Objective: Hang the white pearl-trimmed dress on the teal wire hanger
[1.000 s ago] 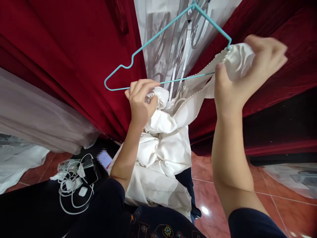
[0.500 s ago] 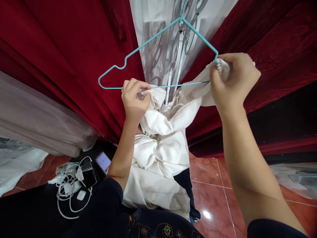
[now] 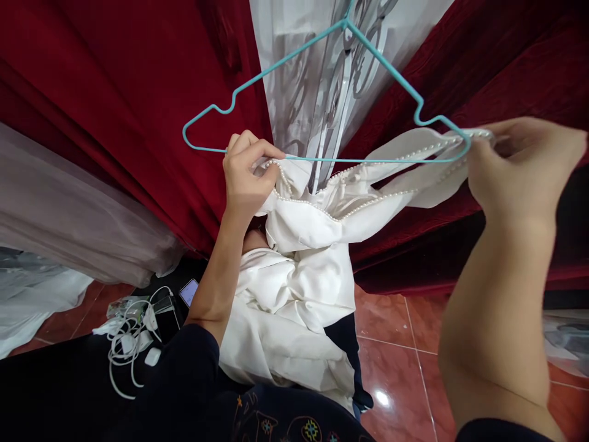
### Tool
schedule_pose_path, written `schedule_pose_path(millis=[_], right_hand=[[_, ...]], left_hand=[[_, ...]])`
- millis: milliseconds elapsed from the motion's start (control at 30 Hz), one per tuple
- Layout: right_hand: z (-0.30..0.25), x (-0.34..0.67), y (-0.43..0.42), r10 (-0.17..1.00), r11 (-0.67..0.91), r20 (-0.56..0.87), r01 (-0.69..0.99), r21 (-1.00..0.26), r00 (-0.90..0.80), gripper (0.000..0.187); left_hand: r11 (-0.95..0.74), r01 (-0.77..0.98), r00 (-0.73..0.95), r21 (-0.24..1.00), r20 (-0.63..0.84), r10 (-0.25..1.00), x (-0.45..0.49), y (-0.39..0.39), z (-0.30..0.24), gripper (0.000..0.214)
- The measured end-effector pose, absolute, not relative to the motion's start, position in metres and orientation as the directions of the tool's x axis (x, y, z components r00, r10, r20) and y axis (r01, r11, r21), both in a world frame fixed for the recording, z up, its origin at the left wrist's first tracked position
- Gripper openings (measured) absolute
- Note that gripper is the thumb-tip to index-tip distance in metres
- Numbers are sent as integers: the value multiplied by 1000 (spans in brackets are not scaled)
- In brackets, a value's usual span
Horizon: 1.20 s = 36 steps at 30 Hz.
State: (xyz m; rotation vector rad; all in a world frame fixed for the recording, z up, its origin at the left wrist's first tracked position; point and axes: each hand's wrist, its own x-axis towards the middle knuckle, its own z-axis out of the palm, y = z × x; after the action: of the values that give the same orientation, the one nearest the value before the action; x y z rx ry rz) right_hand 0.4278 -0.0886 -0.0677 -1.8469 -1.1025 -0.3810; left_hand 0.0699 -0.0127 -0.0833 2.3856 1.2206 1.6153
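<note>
A white satin dress [image 3: 317, 276] with pearl-beaded edging lies over my lap, its top raised toward a light blue hanger [image 3: 294, 52]. My left hand [image 3: 248, 175] pinches the beaded edge on the left, its fingers also over the hanger's bottom bar. Off to the right, my right hand [image 3: 515, 166] grips the pearl-edged strap, which is stretched out sideways past the hanger's right end. That end of the hanger overlaps the strap. The fingertips of my right hand are partly hidden.
Dark red curtains [image 3: 138, 92] hang ahead on both sides of a white ornamental metal frame [image 3: 338, 104]. On a black surface at lower left lie tangled white cables [image 3: 124, 344], a phone [image 3: 188, 292] and a small white case [image 3: 153, 356]. Red floor tiles [image 3: 391, 356] show at right.
My right hand has moved right, pulling the strap out straight. The hanger's right end, formerly covered by the hand and fabric, now shows whole. My left hand has barely moved.
</note>
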Motion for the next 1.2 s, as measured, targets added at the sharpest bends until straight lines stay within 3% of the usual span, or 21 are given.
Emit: schedule_pose_path(millis=[67, 167, 233, 300, 367, 433, 600, 767, 933, 1067, 1200], right_hand=[[-71, 427, -101, 721, -219, 496, 838, -500, 484, 26], [-72, 406, -118, 924, -30, 324, 885, -465, 202, 22], [-71, 384, -124, 922, 228, 387, 856, -464, -36, 17], [-69, 360, -125, 787, 477, 590, 784, -397, -180, 17], [-67, 340, -122, 636, 564, 759, 754, -337, -137, 22], [-69, 328, -114, 575, 534, 818, 763, -364, -12, 26], [-82, 319, -98, 609, 457, 784, 757, -468, 116, 19], [-84, 316, -95, 604, 447, 786, 760, -472, 134, 18], [-83, 319, -94, 611, 433, 778, 761, -484, 147, 15], [-83, 319, -99, 617, 431, 774, 762, -483, 142, 16], [-84, 315, -101, 632, 411, 761, 770, -488, 144, 20]], left_hand=[[-725, 540, 154, 427, 797, 584, 72, -9, -86, 27], [-768, 478, 130, 426, 830, 542, 78, -2, -94, 27], [-787, 446, 119, 426, 844, 524, 84, 0, -99, 27], [-807, 412, 112, 423, 856, 505, 89, 0, -101, 29], [-824, 381, 102, 418, 867, 487, 93, -2, -101, 31], [-822, 384, 99, 420, 867, 489, 95, -5, -99, 31], [-799, 458, 130, 390, 860, 494, 93, -22, -106, 26], [-734, 509, -253, 451, 893, 373, 70, -32, -140, 10], [-656, 426, -473, 623, 772, 425, 26, 5, -135, 40], [-630, 383, -481, 676, 728, 488, 3, 41, -89, 50], [-693, 356, -383, 627, 774, 504, 6, 64, -44, 55]])
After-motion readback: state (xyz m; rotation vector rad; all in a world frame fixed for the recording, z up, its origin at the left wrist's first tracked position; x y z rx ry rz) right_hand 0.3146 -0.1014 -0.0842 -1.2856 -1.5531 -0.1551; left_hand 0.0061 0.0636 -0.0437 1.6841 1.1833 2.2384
